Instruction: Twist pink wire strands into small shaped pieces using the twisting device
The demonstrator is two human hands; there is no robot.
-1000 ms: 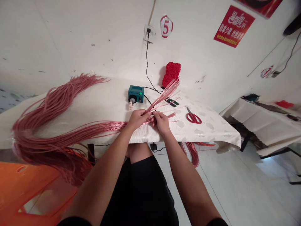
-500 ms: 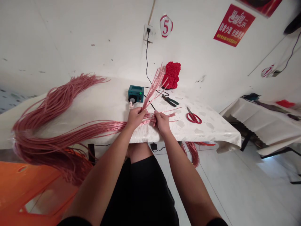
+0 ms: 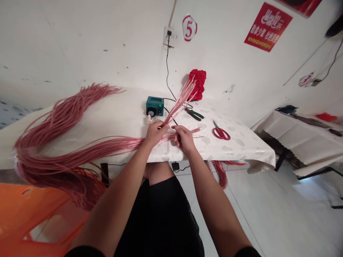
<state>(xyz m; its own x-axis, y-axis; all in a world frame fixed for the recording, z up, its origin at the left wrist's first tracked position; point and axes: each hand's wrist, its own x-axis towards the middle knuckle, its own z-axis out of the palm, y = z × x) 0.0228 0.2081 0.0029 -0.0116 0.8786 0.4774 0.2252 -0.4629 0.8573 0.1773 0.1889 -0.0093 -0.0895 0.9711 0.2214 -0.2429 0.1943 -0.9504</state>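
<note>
Gripping a fan of pink cords [image 3: 180, 101] near the front edge of the table [image 3: 241, 142], the left hand [image 3: 154, 132] is closing its fingers around them so that their loose ends are sticking up and away toward the wall. The right hand [image 3: 184, 138] is sitting just beside it, pinching a few more strands between thumb and fingers; these are lying flat and pointing to the right. The rest of the long cord bundle [image 3: 66, 150] is trailing off to the left across the white cloth, looping over the table edge and hanging above an orange stool [image 3: 24, 210]. Behind the hands a small green box [image 3: 155, 106] with a knob is standing, its cable running up to a wall socket [image 3: 169, 36]. Pliers [image 3: 195, 114] and red scissors [image 3: 220, 132] are lying to the right, well apart from the hands, and a red bunch of roses [image 3: 197, 82] is leaning against the wall.
</note>
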